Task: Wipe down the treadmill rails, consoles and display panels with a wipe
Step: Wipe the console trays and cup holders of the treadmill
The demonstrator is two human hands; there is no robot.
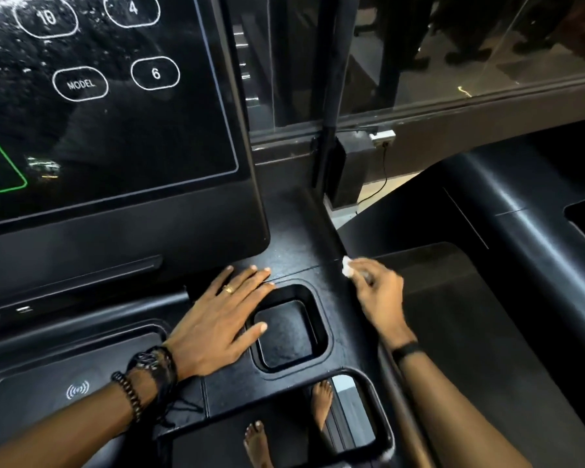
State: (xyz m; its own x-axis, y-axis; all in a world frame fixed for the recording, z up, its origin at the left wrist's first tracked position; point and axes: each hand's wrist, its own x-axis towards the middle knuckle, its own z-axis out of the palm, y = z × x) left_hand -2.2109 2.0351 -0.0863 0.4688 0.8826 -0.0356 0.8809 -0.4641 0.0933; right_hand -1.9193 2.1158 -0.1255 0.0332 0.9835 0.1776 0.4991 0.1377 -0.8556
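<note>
Head view, wipe [347, 266] pinched at right hand [379, 292] fingertips, against console [321, 251] edge

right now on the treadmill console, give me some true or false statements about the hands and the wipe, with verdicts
1. The right hand pinches the wipe. True.
2. The left hand lies flat on the console beside the square cup holder. True.
3. The wipe is on the display panel. False: it is at the console's right edge, below the panel.
4. The left hand holds a second wipe. False: it holds nothing.
5. The left hand wears a ring. True.
</note>
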